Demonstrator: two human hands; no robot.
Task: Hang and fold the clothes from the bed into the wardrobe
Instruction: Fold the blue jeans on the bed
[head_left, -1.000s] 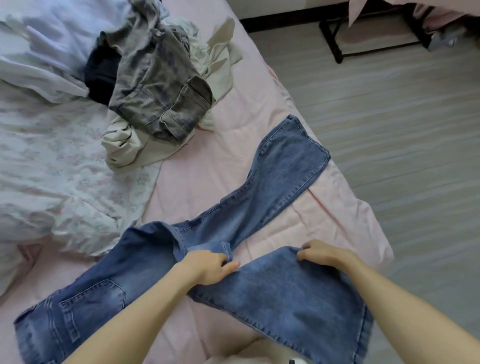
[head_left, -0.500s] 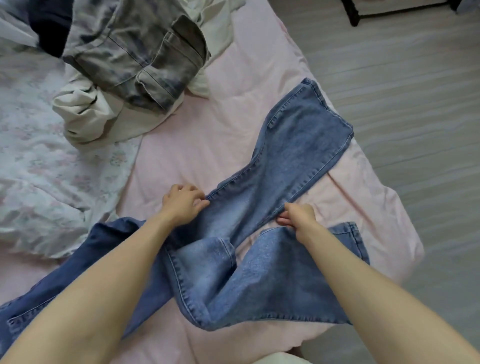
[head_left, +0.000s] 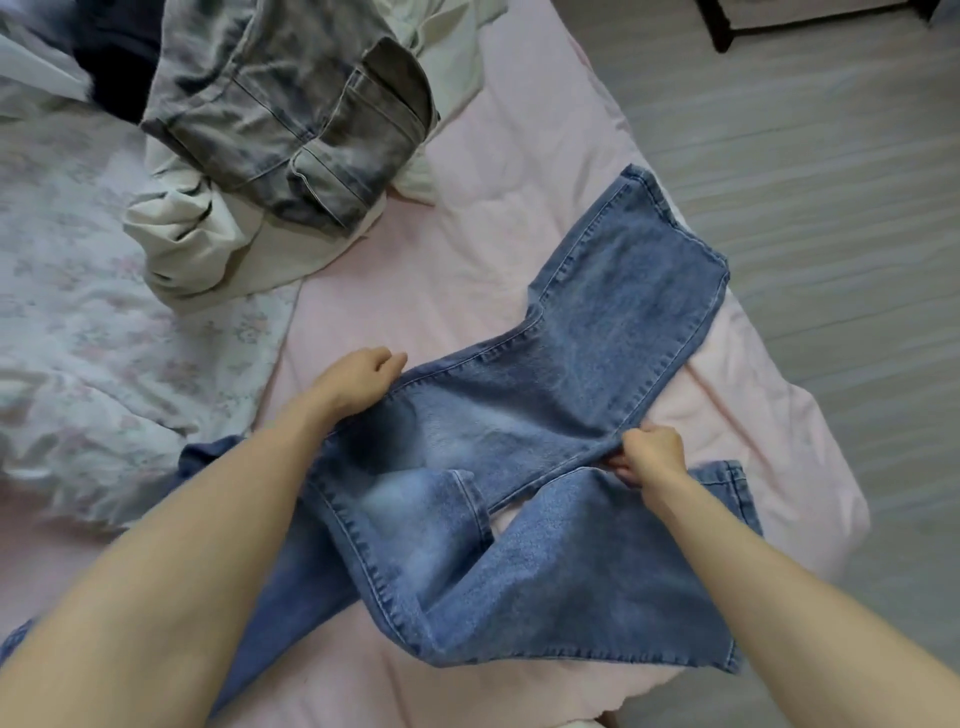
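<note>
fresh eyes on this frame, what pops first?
The blue jeans spread across the pink sheet at centre, one leg running toward the bed's far right edge. The left hand holds that leg's left seam and the right hand has a grip on its right seam. Top left, a heap of grey washed jeans on a cream garment.

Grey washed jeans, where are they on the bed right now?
In the head view the grey washed jeans lie at upper left, piled on a cream garment, beyond the blue jeans and clear of both hands.
</note>
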